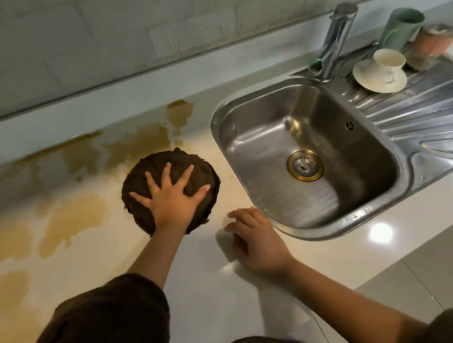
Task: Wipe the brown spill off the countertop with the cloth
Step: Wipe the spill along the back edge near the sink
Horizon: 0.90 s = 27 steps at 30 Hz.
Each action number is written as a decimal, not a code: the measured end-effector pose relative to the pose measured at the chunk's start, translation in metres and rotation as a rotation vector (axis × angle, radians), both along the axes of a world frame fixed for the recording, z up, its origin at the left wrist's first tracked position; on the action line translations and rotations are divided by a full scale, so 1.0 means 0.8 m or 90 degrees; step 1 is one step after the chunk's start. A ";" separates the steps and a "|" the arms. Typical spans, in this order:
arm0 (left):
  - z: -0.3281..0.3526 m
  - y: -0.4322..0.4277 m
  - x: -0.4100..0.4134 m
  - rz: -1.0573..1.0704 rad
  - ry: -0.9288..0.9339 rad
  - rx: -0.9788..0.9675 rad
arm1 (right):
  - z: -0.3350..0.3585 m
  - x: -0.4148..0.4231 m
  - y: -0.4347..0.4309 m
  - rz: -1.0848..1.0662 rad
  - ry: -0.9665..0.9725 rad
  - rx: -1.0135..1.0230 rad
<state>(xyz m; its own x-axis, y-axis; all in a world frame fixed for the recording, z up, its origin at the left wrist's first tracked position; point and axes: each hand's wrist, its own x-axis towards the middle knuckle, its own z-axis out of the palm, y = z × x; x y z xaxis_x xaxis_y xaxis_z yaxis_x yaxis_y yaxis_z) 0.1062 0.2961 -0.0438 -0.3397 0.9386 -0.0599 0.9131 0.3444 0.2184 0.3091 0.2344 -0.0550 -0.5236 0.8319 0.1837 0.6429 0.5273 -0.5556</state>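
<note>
Brown spill (74, 220) lies in patches across the pale table (206, 280) at the frame's left. In the centre, the left hand (172, 201) presses flat, fingers spread, on the dark bunched cloth (139, 184) at the spill's right edge. Just right of it, the right hand (256, 243) rests loosely on the table, holding nothing. Further right is a steel sink (258, 137), with a white cup (387, 63) on a saucer (367, 82) on its drainboard. Tiled wall (81, 31) behind.

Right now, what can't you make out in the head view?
Head view only.
1. The countertop under the cloth: hidden by the cloth and the left hand.
2. The brown spill: cut off at the frame's left edge.
3. The orange cup at far right: blurred, contents unreadable.
</note>
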 end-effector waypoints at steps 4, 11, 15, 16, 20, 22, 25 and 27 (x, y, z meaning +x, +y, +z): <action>0.002 0.014 0.037 -0.088 0.025 -0.007 | -0.004 0.001 0.003 0.012 -0.032 0.014; -0.002 0.007 0.001 -0.117 0.016 0.031 | -0.005 0.001 0.002 0.010 -0.029 0.008; -0.005 0.010 -0.032 0.019 -0.011 0.026 | -0.006 0.001 0.002 0.009 -0.021 0.004; -0.005 0.014 -0.032 0.055 -0.007 0.020 | -0.006 0.000 0.002 0.008 -0.020 0.006; 0.002 0.036 0.005 0.129 0.003 -0.019 | -0.005 -0.001 0.004 0.011 -0.040 0.008; 0.002 0.041 0.022 0.083 0.015 -0.030 | -0.005 0.000 0.004 0.018 -0.046 0.007; -0.002 0.034 0.019 0.002 0.023 -0.012 | -0.004 0.000 0.004 0.013 -0.042 -0.001; -0.006 0.017 0.003 -0.058 0.028 0.016 | -0.004 0.000 0.003 0.007 -0.033 -0.009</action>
<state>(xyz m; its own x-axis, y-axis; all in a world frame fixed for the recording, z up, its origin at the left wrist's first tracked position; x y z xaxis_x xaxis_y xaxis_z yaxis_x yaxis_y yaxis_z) 0.1084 0.3101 -0.0485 -0.2539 0.9669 -0.0232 0.9495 0.2538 0.1843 0.3090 0.2365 -0.0585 -0.5416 0.8282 0.1438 0.6652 0.5269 -0.5290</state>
